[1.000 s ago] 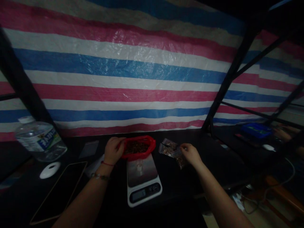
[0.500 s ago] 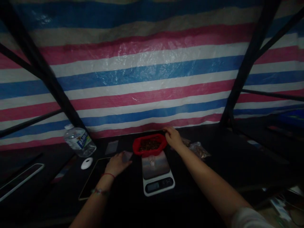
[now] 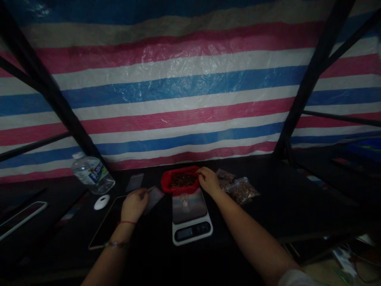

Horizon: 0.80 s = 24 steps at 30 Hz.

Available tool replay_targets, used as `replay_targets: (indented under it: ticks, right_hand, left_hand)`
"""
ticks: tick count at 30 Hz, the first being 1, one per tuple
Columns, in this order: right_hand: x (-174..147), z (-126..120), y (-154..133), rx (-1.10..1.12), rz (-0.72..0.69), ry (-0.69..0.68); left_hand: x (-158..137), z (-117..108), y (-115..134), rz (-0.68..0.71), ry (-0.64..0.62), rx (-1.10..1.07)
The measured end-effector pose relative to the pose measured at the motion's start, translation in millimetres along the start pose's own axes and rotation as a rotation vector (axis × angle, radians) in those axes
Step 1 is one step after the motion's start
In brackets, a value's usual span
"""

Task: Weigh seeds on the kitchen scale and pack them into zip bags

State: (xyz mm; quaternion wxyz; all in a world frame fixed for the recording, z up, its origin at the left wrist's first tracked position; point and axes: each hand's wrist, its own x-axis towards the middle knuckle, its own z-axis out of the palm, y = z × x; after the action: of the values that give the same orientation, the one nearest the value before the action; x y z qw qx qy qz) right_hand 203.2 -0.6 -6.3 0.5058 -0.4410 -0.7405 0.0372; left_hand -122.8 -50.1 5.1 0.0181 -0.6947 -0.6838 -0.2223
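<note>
My left hand (image 3: 134, 204) pinches the edge of a small clear plastic bag (image 3: 154, 198), left of the kitchen scale. My right hand (image 3: 209, 180) is at the right rim of a red tray (image 3: 165, 186); its fingers are bent together with the tips just over the edge, and whatever they hold is hidden. Many small brownish pieces (image 3: 182, 179), too dark to name, lie in the tray. In front of it is a white scale (image 3: 192, 234) with a small clear cup-like piece (image 3: 185, 199) on its plate.
Filled clear bags (image 3: 242, 190) lie right of my right hand. Another flat clear bag (image 3: 135, 182) is behind my left hand. A dark tablet (image 3: 104, 226), a white oval object (image 3: 101, 202) and a plastic bottle (image 3: 93, 174) are on the left. Striped sheeting (image 3: 190, 99) hangs behind the table.
My left hand has drawn back leftward, and its fingers now pinch the clear bag's edge. My right hand has come down from the tray's far right corner to its right rim. The view has shifted slightly.
</note>
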Motion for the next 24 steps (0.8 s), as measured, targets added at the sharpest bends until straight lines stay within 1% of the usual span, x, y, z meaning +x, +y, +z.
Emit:
replay_targets:
  ticks: [2, 3, 4, 6, 8, 9, 12, 13, 15, 17, 20, 22, 24]
  right_hand:
    - [-1, 0, -6, 0.029, -0.027, -0.007]
    - [-1, -1, -10, 0.049, -0.050, -0.016]
    - [-2, -2, -13, 0.073, -0.077, -0.032]
    - [-3, -4, -21, 0.133, -0.133, -0.068]
    - [-4, -5, -27, 0.193, -0.159, -0.083]
    - [-4, -5, -30, 0.216, -0.155, -0.079]
    - [-3, -2, -32, 0.245, -0.099, -0.057]
    - [-3, -1, -31, 0.246, -0.070, -0.043]
    - [-2, 2, -30, 0.248, -0.006, -0.008]
    - [-2, 5, -29, 0.271, 0.054, 0.010]
    - [-3, 10, -30, 0.362, 0.110, -0.013]
    - [-4, 12, -32, 0.416, 0.121, -0.036]
    - [-4, 14, -32, 0.423, 0.118, -0.062]
  left_hand:
    - [2, -8, 7, 0.119, 0.257, -0.051]
    - [5, -12, 12, 0.186, 0.363, -0.079]
    - [9, -16, 19, 0.255, 0.437, -0.108]
    - [21, -20, 36, 0.409, 0.500, -0.171]
    - [35, -17, 57, 0.568, 0.487, -0.215]
    - [42, -12, 67, 0.644, 0.457, -0.231]
    - [57, 9, 97, 0.849, 0.337, -0.283]
    - [60, 16, 104, 0.901, 0.322, -0.304]
    - [61, 29, 115, 0.936, 0.312, -0.340]
    - [57, 35, 119, 0.947, 0.318, -0.383]
    - [48, 32, 117, 0.938, 0.281, -0.445]
    - [42, 28, 114, 0.920, 0.247, -0.471]
    - [39, 26, 112, 0.898, 0.244, -0.474]
